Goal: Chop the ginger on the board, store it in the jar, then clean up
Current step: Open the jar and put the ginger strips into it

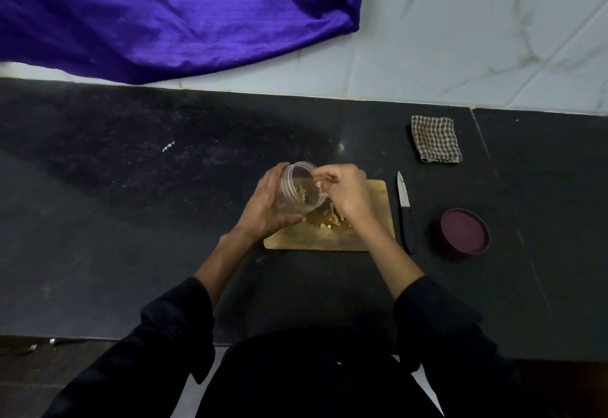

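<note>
My left hand [268, 203] grips a clear plastic jar [297, 192], tilted with its mouth toward the right, over the left part of a wooden cutting board [378, 200]. Some chopped ginger lies inside the jar. My right hand [345, 195] hovers at the jar's mouth with its fingers bunched; whether they pinch ginger is hidden. A pile of chopped ginger [332, 220] sits on the board beneath both hands.
A black-handled knife [404, 210] lies on the dark counter just right of the board. The jar's maroon lid [464, 231] rests further right. A folded checked cloth [435, 139] lies behind near the wall. A purple fabric [164, 13] hangs at the back left.
</note>
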The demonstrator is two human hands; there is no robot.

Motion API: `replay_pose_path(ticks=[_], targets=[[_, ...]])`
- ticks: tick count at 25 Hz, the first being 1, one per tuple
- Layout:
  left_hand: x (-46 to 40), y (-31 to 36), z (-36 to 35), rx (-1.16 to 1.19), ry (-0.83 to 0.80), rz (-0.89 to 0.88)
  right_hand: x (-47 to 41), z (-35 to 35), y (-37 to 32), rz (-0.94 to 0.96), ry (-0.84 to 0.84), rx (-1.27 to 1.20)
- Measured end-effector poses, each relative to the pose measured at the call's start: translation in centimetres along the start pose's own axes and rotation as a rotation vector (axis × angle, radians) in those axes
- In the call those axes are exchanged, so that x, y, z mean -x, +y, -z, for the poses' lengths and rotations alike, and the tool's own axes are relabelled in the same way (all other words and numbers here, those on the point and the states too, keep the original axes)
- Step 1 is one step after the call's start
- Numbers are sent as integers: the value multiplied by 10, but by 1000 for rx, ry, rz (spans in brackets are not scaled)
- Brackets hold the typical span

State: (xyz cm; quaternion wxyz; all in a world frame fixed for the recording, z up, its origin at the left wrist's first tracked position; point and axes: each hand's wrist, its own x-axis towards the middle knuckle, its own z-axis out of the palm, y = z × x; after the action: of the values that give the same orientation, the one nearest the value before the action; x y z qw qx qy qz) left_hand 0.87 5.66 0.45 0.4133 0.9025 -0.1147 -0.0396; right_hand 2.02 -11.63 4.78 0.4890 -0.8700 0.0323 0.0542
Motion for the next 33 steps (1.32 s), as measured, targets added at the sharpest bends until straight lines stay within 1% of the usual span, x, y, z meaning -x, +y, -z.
replay_pose_path(ticks=[2,4,5,6,8,9,14,17,19,22,28,31,33], targets=[[0,-1,0,-4,9,-1,0,13,12,-61,24,-95],[0,-2,0,-3,12,-2,0,27,29,-107,49,-117],[0,-2,0,1,12,2,0,34,40,-116,59,-57],[0,-3,0,7,13,5,0,39,50,-115,58,57],[0,-4,0,11,12,11,2,46,66,-124,1,307],[0,-4,0,10,10,12,5,46,70,-129,-39,379],[-1,-2,-1,2,11,10,10,35,71,-103,-169,546],[-1,-2,-1,-5,5,21,11,23,74,-52,-187,697],[-2,-2,-2,-5,4,28,12,16,76,-9,-161,742],[-2,-2,-2,-4,0,30,12,18,76,40,-102,696],[-2,-4,-2,-8,1,19,11,39,69,96,56,525],[-1,-4,-2,-6,4,21,11,43,70,36,82,412],[-1,-4,-3,-2,-2,23,10,43,72,-62,109,234]])
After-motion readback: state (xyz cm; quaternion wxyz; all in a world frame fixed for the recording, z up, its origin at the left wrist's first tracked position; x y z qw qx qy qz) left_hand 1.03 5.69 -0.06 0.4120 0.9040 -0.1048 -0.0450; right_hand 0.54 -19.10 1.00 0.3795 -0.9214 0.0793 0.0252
